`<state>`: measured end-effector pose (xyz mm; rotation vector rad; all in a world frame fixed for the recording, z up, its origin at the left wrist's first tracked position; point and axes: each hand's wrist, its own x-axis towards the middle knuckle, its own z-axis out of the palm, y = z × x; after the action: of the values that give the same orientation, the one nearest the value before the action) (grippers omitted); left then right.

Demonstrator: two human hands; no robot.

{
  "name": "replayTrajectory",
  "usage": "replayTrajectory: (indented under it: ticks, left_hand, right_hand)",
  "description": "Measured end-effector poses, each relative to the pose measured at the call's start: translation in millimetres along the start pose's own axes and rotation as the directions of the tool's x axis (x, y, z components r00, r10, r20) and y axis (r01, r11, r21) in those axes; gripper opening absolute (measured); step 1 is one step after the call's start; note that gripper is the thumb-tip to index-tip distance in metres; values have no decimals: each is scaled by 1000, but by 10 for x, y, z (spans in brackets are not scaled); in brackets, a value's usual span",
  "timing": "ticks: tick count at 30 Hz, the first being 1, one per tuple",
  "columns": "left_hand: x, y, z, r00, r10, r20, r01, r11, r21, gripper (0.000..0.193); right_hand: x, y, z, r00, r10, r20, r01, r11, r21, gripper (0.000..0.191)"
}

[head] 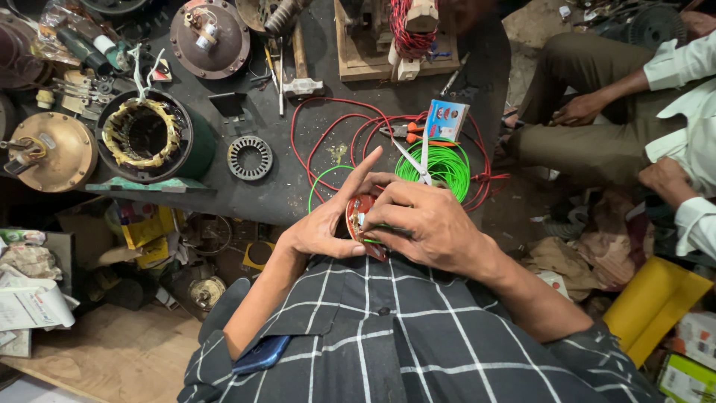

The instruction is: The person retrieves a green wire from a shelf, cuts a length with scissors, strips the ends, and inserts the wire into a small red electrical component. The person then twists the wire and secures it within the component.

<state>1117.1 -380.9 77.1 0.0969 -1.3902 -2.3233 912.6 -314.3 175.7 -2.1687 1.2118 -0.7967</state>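
Both hands hold a small reddish coil of copper wire (363, 224) close to the chest. The left hand (322, 227) pinches its edge, forefinger pointing out; the right hand (425, 220) wraps over it. The coil looks light and bendable (thin strands probably deform easily), so the outer rim seems the safest grip.

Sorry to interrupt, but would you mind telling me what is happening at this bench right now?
A person in a checked shirt holds a small reddish coil between both hands, the left hand cupping it and the right hand gripping over it. Green wire runs from it to a loose bundle on the dark bench, beside scissors and red wire. A wound motor stator sits at left. Another person sits alongside.
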Motion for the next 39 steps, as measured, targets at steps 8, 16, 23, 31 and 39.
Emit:
replayTrajectory:
  ticks: [8, 16, 23, 31, 39]
  left_hand:
    - [4, 5, -5, 1000, -13, -3, 13, 999, 46, 127]
    - [1, 8, 0, 1000, -26, -1, 26, 999, 25, 127]
    - [21, 22, -24, 999, -52, 8, 52, 998, 31, 127]
    - [44, 50, -16, 999, -33, 5, 32, 989, 147, 125]
    - [57, 66, 10, 999, -50, 1, 49, 979, 199, 124]
  right_hand:
    - [-2, -32, 6, 998, 31, 51, -26, 995, -93, 18]
    - [-6, -43, 24, 995, 89, 43, -86, 995, -58, 19]
    - [-4, -20, 65, 996, 86, 33, -85, 996, -8, 18]
    - [-61, 3, 8, 993, 111, 41, -116, 980, 163, 25]
    - [-84, -15, 23, 983, 182, 0, -178, 965, 194, 23]
